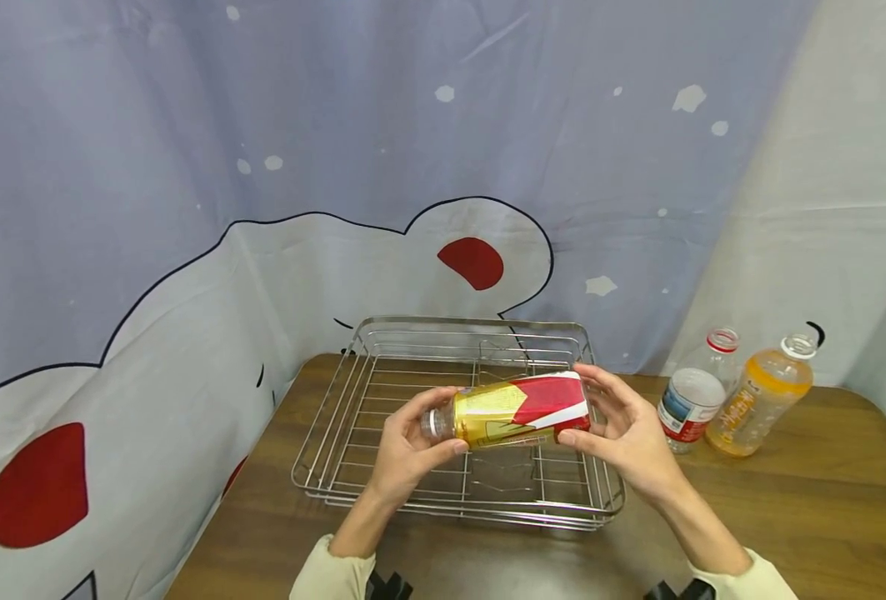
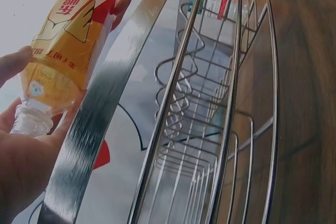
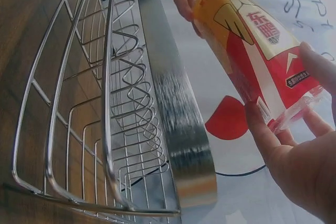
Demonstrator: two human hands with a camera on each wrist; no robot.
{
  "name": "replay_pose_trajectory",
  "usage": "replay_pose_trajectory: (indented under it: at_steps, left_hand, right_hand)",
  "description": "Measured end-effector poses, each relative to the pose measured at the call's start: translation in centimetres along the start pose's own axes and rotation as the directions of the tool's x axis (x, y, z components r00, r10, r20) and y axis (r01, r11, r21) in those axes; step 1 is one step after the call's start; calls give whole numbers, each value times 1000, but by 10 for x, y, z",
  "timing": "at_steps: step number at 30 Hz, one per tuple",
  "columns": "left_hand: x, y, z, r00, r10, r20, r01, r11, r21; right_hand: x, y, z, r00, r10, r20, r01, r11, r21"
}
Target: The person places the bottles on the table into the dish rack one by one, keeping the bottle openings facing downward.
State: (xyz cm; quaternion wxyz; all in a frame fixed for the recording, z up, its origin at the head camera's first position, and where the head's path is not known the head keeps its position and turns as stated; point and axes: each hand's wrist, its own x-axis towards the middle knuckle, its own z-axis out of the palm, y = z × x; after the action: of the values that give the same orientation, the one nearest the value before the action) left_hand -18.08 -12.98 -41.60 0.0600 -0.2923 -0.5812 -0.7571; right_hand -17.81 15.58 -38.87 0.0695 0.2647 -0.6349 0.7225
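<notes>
A capless plastic drink bottle [image 1: 521, 408] with a gold and red label is held sideways above a wire rack [image 1: 367, 492]. My left hand [image 1: 405, 454] grips its neck end, thumb along the near side; in the left wrist view the clear neck [image 2: 31, 120] lies against that palm. Around the bottle's base, my right hand [image 1: 630, 433] curls its thumb and fingers. The right wrist view shows the red base end of the bottle [image 3: 262, 51] between right thumb and fingers. Both hands are clear of the rack, which sits on the wooden table.
Right of the rack stand two capless bottles: a clear one [image 1: 693, 396] with a blue and red label, and an orange-tinted one [image 1: 761, 400]. The brown table [image 1: 825, 500] extends under them. Behind hangs a printed cloth [image 1: 382, 150] with red patches.
</notes>
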Motion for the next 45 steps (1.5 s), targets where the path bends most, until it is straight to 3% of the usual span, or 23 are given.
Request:
replay_pose_trajectory:
  at_steps: [4, 9, 15, 22, 26, 30, 33, 36, 40, 45]
  left_hand:
    - [1, 4, -6, 1000, 1, 11, -1, 999, 50]
    - [-2, 12, -25, 998, 70, -2, -68, 982, 174]
    - [-13, 26, -53, 990, 140, -23, -125, 937, 326]
    - [-32, 38, -85, 977, 179, -118, -100, 867, 489]
    - [-43, 38, -100, 968, 200, -153, -81, 823, 563]
    - [-52, 33, -109, 964, 185, -193, -24, 778, 628]
    - [-60, 29, -114, 967, 137, -216, 49, 730, 682]
    - [-69, 24, -118, 968, 49, -245, 144, 692, 708]
    - [-81, 20, -122, 954, -90, -287, 266, 697, 666]
    - [-92, 12, -124, 934, -211, -290, 341, 768, 541]
  right_hand:
    - [3, -1, -4, 1000, 1, -16, -2, 999, -34]
    - [13, -10, -14, 998, -10, -62, 5, 997, -82]
    - [27, -25, -31, 994, -38, -105, 22, 989, -144]
    - [37, -38, -51, 988, -61, -144, 16, 956, -293]
    - [40, -41, -61, 984, -65, -163, -14, 897, -441]
    - [42, -42, -67, 979, -61, -193, -62, 817, -574]
    - [44, -43, -70, 977, -57, -207, -99, 736, -670]
    - [46, -43, -72, 978, -58, -201, -118, 641, -759]
    - [50, -39, -73, 981, -67, -180, -111, 569, -815]
    - [55, -29, -75, 980, -89, -176, -103, 529, -843]
